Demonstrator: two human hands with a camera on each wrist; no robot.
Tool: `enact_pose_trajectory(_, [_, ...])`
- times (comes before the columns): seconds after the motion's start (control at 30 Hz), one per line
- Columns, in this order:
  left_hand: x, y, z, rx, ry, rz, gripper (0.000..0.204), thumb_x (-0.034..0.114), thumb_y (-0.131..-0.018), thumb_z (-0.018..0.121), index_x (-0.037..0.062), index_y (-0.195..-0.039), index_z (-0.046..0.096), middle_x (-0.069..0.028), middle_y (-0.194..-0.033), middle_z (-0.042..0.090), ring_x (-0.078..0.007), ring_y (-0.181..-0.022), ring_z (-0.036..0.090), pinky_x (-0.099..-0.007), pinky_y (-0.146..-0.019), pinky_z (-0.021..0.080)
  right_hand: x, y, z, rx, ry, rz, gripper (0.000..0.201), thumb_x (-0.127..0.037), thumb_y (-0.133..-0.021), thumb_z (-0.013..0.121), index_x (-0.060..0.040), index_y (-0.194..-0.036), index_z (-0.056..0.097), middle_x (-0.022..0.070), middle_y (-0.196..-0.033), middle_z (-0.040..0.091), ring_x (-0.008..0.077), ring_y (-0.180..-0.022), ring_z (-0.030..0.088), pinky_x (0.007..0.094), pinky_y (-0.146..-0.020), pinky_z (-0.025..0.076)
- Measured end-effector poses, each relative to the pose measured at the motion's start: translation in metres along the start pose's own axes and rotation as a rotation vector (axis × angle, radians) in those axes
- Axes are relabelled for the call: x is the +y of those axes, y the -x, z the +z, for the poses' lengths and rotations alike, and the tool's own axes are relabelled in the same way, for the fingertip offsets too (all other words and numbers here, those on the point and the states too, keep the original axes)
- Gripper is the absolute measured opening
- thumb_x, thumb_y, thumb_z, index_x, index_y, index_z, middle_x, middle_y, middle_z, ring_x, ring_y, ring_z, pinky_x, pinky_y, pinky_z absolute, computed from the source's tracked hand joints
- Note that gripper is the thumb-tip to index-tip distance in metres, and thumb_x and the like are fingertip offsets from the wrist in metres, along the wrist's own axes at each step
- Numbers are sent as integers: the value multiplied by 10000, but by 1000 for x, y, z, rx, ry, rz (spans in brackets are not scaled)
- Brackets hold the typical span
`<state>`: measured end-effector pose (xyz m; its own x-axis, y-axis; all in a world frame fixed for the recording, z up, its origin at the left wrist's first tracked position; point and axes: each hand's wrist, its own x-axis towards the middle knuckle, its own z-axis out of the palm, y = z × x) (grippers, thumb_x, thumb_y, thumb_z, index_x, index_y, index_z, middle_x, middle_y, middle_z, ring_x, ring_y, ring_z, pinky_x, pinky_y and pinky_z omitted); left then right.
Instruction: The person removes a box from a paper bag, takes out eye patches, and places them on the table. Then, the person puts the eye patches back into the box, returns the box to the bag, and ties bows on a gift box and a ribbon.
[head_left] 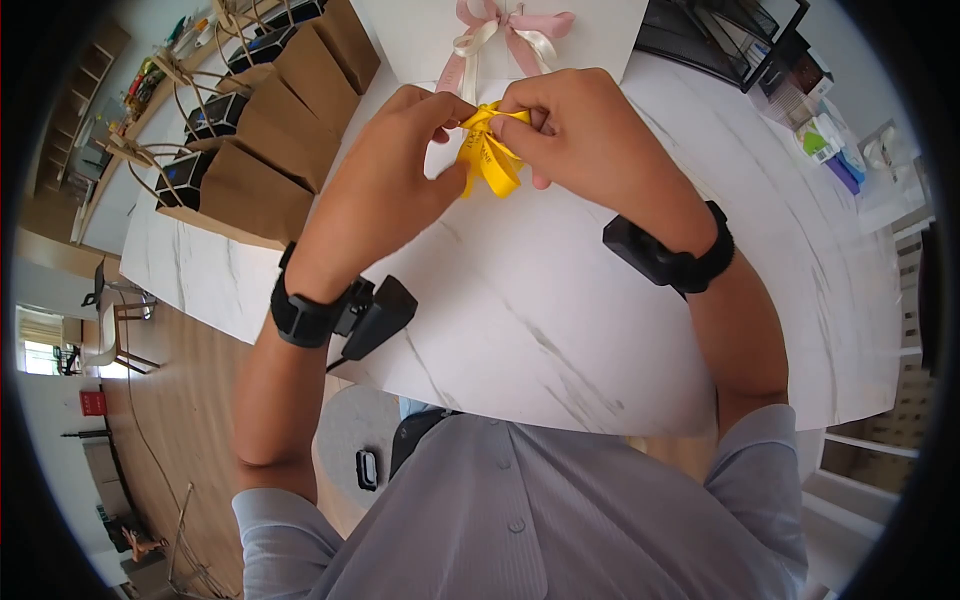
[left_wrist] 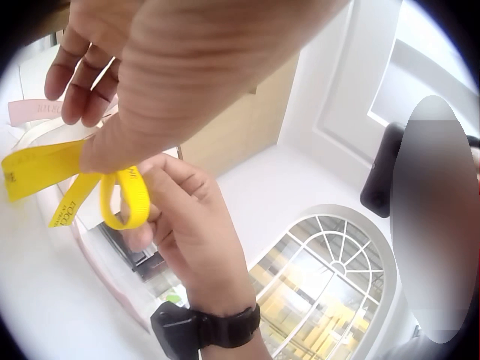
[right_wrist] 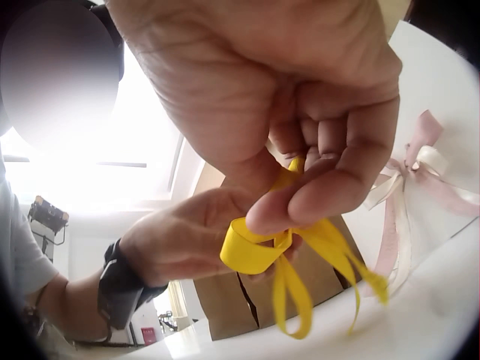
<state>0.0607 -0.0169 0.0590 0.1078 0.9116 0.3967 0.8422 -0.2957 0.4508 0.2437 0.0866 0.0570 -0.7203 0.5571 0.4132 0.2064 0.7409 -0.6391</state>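
Observation:
A yellow printed ribbon (head_left: 492, 170) is looped into a bow between my two hands, with its loops and tails hanging over the white marbled tabletop. My left hand (head_left: 385, 175) pinches it from the left, thumb against the ribbon in the left wrist view, other fingers loosely bent. From the right, my right hand (head_left: 595, 135) pinches the ribbon near its knot between thumb and forefinger, the remaining fingers curled in. In the right wrist view, one loop (right_wrist: 251, 253) sticks out beside the right fingertips and another dangles below. The fingers partly cover the knot.
Behind the hands stands a white box (head_left: 600, 35) with a pink and cream bow (head_left: 508, 30). Several brown paper bags (head_left: 250, 195) with dark boxes inside line the left side. A black mesh tray (head_left: 700, 40) and small packages (head_left: 825, 140) lie at the back right.

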Motion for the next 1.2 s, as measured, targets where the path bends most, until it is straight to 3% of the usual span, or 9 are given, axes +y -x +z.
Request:
enact_pose_trajectory(0.17, [9, -2, 6, 64, 157, -147, 267, 73, -882, 726, 21, -1136, 661, -38, -890, 660, -106, -820, 623, -259, -685, 499, -3, 0, -8, -35, -151, 155, 186, -117, -925, 644, 55, -857, 669, 103, -597, 626, 143, -497, 641, 241, -491, 481])
enact_pose_trajectory(0.23, [14, -5, 4, 57, 119, -180, 268, 73, -880, 729, 26, -1134, 661, -33, -860, 660, -104, -789, 624, -254, -662, 498, 3, 1, -2, 15, 169, -39, 175, -108, -918, 641, 45, -836, 664, 110, -608, 636, 144, -499, 643, 257, -492, 483])
enact_pose_trajectory(0.33, [21, -9, 1, 22, 35, -205, 187, 51, -894, 673, -47, -1049, 638, -93, -786, 683, -182, -722, 657, -307, -652, 524, -2, 1, -1, 47, 240, -98, 173, -104, -912, 636, 40, -820, 660, 115, -613, 646, 146, -501, 647, 273, -492, 490])
enact_pose_trajectory(0.4, [18, -9, 3, -5, 428, -347, 205, 88, -903, 643, -73, -1029, 630, -145, -870, 712, -202, -774, 688, -309, -678, 539, 0, 1, -1, 53, 233, -81, 178, -106, -912, 633, 43, -819, 661, 120, -617, 652, 148, -506, 652, 277, -495, 495])
enact_pose_trajectory(0.67, [13, -7, 14, 40, 284, -171, 334, 166, -870, 645, -117, -1038, 589, -223, -909, 697, -264, -775, 701, -346, -682, 551, -2, 3, 2, 17, 95, -60, 187, -105, -917, 619, 47, -818, 666, 130, -635, 671, 147, -526, 667, 274, -506, 509])
enact_pose_trajectory(0.73, [15, -8, 15, 51, 248, -169, 327, 154, -870, 635, -123, -1036, 582, -229, -894, 689, -272, -760, 694, -357, -676, 548, -6, 3, 3, 74, 99, -35, 198, -130, -836, 656, 48, -753, 682, 204, -657, 646, 348, -643, 651, 409, -674, 546])
enact_pose_trajectory(0.97, [15, -11, 24, 68, 130, -159, 275, 110, -849, 623, -123, -990, 584, -260, -830, 640, -334, -713, 658, -404, -666, 525, -5, 5, 4, 74, 306, -96, 164, -106, -828, 650, 27, -740, 685, 200, -649, 639, 362, -648, 647, 426, -673, 548])
enact_pose_trajectory(1.07, [14, -14, 26, 115, 55, -131, 235, 71, -855, 626, -102, -1014, 609, -245, -903, 670, -327, -763, 680, -378, -721, 549, -2, 5, 7, 54, 283, -121, 157, -88, -883, 627, 38, -788, 639, 175, -597, 601, 272, -514, 615, 359, -535, 492])
enact_pose_trajectory(1.2, [7, -16, 30, 162, -71, -35, 225, 6, -838, 618, -76, -1046, 638, -213, -955, 702, -323, -813, 697, -359, -759, 562, -2, 6, 7, 106, 470, -199, 168, -110, -879, 651, 35, -794, 650, 205, -649, 612, 354, -594, 616, 417, -586, 501])
